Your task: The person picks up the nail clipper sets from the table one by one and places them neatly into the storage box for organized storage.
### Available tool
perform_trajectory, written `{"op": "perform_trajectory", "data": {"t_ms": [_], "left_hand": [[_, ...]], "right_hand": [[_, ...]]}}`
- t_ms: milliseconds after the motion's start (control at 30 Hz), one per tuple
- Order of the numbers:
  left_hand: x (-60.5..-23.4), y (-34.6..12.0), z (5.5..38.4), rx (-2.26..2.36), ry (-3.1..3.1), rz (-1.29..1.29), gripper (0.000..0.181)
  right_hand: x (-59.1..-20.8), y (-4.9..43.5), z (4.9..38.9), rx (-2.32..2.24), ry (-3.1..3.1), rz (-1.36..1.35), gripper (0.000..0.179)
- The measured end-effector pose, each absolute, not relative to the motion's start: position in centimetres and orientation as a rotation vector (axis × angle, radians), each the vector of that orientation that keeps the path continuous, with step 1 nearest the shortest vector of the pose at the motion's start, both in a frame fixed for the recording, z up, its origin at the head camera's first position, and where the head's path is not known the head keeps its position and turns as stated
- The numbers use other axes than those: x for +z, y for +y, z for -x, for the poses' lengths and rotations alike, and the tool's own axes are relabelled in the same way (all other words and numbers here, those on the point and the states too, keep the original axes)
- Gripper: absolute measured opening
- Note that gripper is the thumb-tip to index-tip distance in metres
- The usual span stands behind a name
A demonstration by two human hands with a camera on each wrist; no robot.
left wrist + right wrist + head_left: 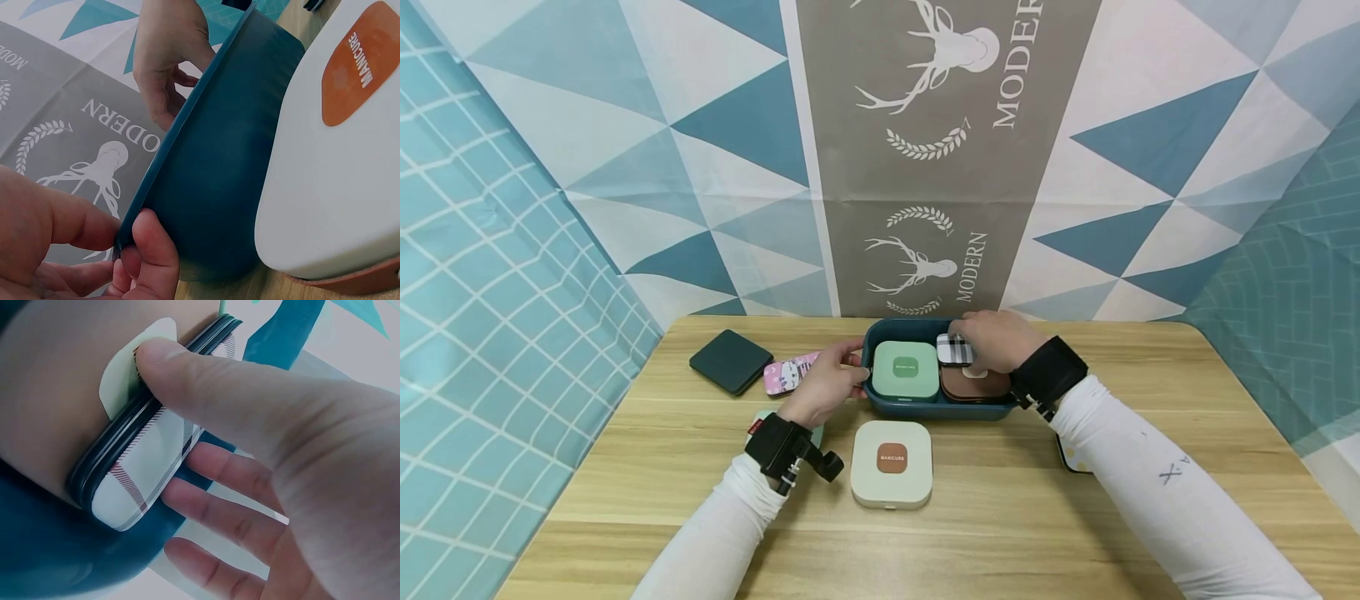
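Observation:
A dark blue bin stands near the back edge of the table. Its left rim is pinched by my left hand, thumb on one side and fingers on the other in the left wrist view. Inside, a green square manicure case lies on the left and a brown case on the right. My right hand holds a small black-and-white plaid case at the brown one, its thumb over the dark edge and fingertips against the plaid face. A pale label shows behind the thumb.
A cream manicure case lies in front of the bin. To the left are a dark green flat case and a pink cartoon case. A mint case is partly hidden under the left wrist, a yellow-patterned case under the right forearm.

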State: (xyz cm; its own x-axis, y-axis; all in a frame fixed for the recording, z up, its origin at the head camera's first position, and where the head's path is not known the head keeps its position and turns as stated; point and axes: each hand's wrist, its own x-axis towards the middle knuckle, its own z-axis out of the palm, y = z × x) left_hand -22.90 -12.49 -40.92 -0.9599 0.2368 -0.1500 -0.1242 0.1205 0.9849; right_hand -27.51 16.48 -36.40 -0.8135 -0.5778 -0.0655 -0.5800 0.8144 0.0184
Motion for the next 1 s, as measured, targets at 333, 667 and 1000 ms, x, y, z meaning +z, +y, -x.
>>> {"op": "perform_trajectory", "data": {"t_ms": [333, 667, 1000], "left_hand": [[-40.9, -12.5, 22.9, 1.919, 2.132, -0.108, 0.058], [-41.0, -12.7, 23.0, 1.925, 2.125, -0.109, 0.058], [-41.0, -12.5, 23.1, 1.930, 2.114, -0.096, 0.059]], "right_hand": [[-36.2, 17.3, 27.1, 0.018, 2.948, 0.959, 0.063], [-35.4, 18.2, 26.5, -0.017, 2.948, 1.022, 0.065], [-34.8, 18.7, 25.7, -0.053, 2.978, 0.994, 0.069]]}}
